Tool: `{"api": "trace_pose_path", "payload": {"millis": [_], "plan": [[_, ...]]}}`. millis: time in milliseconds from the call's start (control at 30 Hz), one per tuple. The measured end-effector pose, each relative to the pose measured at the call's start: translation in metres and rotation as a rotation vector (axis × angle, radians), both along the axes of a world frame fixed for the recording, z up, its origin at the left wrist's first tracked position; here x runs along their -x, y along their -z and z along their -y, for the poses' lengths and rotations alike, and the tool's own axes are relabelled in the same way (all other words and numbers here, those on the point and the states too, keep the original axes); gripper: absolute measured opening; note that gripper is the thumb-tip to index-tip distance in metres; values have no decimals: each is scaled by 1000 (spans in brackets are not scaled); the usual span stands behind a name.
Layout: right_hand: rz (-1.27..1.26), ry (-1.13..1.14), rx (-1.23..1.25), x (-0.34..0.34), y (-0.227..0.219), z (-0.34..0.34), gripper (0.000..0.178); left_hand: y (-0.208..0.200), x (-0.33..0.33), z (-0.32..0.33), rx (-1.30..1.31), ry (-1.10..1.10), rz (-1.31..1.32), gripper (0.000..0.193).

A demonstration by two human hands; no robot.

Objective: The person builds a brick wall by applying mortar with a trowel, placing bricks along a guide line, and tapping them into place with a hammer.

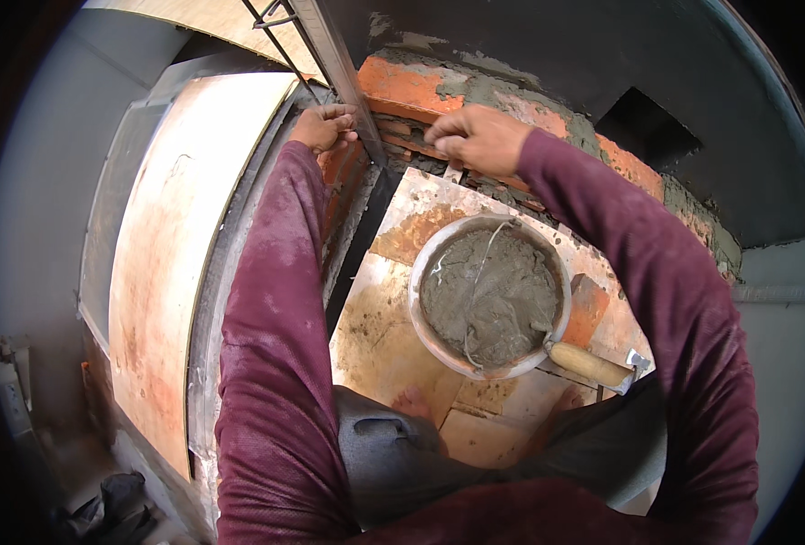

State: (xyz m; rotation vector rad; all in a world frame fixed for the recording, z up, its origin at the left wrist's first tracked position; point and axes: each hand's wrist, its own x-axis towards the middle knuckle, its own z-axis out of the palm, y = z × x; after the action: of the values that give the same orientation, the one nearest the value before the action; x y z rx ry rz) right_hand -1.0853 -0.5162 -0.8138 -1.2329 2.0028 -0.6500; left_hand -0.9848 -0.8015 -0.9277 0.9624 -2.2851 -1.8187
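Far right, a dark grey rendered wall (548,45) with a square recess (646,127) rises behind the work area, meeting a paler grey wall (784,309) at the right edge. To the left, a large curved orange-stained plywood panel (184,263) stands on edge beside a grey framed sheet (103,218), with a pale grey surface (39,182) beyond it. Near centre, stained plywood boards (375,336) form the standing platform, and daylight falls evenly across the scene, with dim debris on the floor (103,509) at near left.
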Motion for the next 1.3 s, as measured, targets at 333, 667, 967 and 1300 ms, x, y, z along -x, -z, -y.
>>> {"api": "trace_pose_path", "payload": {"millis": [333, 667, 967, 1300], "plan": [[56, 550, 64, -8, 100, 139, 35, 2, -5, -6, -273, 28, -103, 27], [144, 680, 219, -20, 127, 145, 19, 17, -2, 2, -161, 53, -146, 28], [-110, 501, 298, -28, 113, 131, 24, 30, 5, -4, -256, -83, -290, 15], [-273, 308, 179, -44, 106, 118, 31, 16, 16, -3, -195, -35, -199, 10]]}}
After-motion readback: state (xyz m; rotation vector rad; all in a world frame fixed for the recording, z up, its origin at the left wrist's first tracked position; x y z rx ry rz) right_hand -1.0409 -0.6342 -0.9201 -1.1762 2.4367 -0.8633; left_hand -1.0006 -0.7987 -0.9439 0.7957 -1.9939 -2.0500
